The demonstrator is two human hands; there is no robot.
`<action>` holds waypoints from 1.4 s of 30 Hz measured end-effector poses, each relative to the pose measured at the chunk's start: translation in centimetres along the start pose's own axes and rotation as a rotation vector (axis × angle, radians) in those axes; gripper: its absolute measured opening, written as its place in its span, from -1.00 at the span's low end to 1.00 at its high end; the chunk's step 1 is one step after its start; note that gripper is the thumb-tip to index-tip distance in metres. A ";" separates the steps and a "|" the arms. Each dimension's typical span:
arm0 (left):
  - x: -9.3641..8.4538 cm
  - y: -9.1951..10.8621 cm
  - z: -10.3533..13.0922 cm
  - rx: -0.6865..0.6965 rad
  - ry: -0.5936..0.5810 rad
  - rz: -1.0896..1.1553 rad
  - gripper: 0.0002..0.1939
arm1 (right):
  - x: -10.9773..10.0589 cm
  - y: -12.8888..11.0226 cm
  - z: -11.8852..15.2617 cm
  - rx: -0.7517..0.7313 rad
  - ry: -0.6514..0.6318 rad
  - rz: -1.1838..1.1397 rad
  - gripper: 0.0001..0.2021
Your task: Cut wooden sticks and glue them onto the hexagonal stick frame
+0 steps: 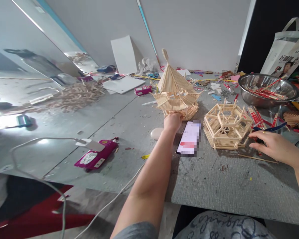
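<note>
1. Stickwork, head view: my left hand (173, 121) curls at the lower edge of a roofed stick model (173, 79); whether it grips, I cannot tell.
2. My right hand (269, 142), thumb and fingers parted, hovers beside a hexagonal stick frame (224, 132) on the table (219, 179).
3. Positioning the roofed model appears in hand; the next move likely calls for a light, steady hold.

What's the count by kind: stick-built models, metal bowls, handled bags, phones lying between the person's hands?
Stick-built models: 2 (roofed model, hexagonal model)
Metal bowl: 1
Handled bag: 1
Phone between the hands: 1
Total: 5
</note>
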State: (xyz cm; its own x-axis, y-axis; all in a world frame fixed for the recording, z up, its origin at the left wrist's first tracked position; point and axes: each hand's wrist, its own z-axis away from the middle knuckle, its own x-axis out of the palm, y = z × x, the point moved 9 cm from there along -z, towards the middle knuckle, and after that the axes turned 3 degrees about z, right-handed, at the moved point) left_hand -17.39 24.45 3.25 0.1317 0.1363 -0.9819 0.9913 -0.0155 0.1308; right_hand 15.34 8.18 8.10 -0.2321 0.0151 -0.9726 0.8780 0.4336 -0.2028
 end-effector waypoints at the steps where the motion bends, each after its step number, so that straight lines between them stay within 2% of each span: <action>1: 0.1 -0.1 -0.1 -0.001 -0.001 0.003 -0.66 | 0.0 0.0 0.0 0.001 0.001 0.002 -0.64; 7: 0.6 -0.3 -0.3 -0.010 0.005 0.014 -0.66 | -0.1 -0.2 -0.1 -0.007 0.015 -0.010 -0.65; 10: 0.4 -0.2 -0.2 -0.006 0.005 0.016 -0.66 | -1.1 0.4 0.3 0.021 0.049 -0.021 -0.67; 17: 0.4 0.1 0.1 0.000 -0.031 0.010 -0.72 | -6.3 3.4 2.6 0.157 0.363 0.047 -0.69; 20: 0.7 0.2 -0.1 0.006 -0.033 0.007 -0.69 | -7.3 4.1 3.3 0.137 0.472 0.077 -0.66; 23: 1.0 0.4 -0.4 0.025 -0.042 0.013 -0.67 | -7.5 4.6 3.6 0.145 0.490 0.084 -0.64; 26: 1.2 0.7 -0.6 0.047 -0.051 0.017 -0.68 | -6.8 4.8 3.8 0.225 0.459 0.071 -0.65; 29: 1.3 1.4 -1.0 0.060 -0.050 0.016 -0.68 | -3.9 4.2 3.0 0.288 0.279 0.002 -0.65; 31: 1.5 1.9 -1.4 0.064 -0.049 0.017 -0.67 | -1.6 2.6 2.0 0.238 0.153 0.008 -0.69; 34: 1.8 2.6 -2.2 0.071 -0.052 0.022 -0.67 | 0.5 0.4 0.7 0.130 0.088 0.080 -0.75; 37: 1.9 2.9 -2.8 0.073 -0.062 0.020 -0.67 | 1.3 -0.4 0.2 0.075 0.075 0.094 -0.76; 42: 1.8 2.1 -3.0 0.023 -0.069 -0.006 -0.63 | 1.5 -0.1 0.6 0.054 0.054 0.038 -0.73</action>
State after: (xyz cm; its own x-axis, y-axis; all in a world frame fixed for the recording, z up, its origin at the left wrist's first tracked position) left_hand -15.07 27.65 2.20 0.1244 0.0676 -0.9899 0.9918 -0.0373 0.1221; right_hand 15.19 7.63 6.55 -0.2197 0.0800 -0.9723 0.9073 0.3829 -0.1735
